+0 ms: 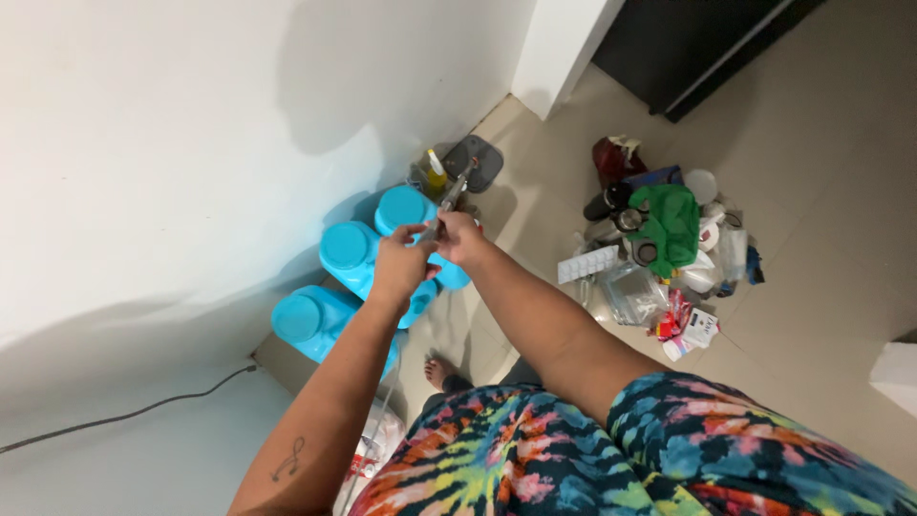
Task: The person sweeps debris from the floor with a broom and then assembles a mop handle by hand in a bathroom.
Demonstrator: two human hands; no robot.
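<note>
My left hand (399, 260) and my right hand (461, 239) are side by side, both closed around the near end of a thin grey pole (451, 197). The pole slants away and down to a dark grey flat mop head (475, 162) resting on the tiled floor by the wall. Below and left of my hands, three large blue water jugs (346, 248) lie in a row along the white wall, their round caps facing up at me. A small yellow bottle (436, 173) stands just left of the mop head.
A pile of household clutter lies on the floor to the right: a green bag (671, 223), a white ice tray (587, 263), a clear plastic tub (632, 292). A dark cable (124, 417) runs at lower left. My bare foot (437, 369) shows below. A white pillar (559, 48) stands behind.
</note>
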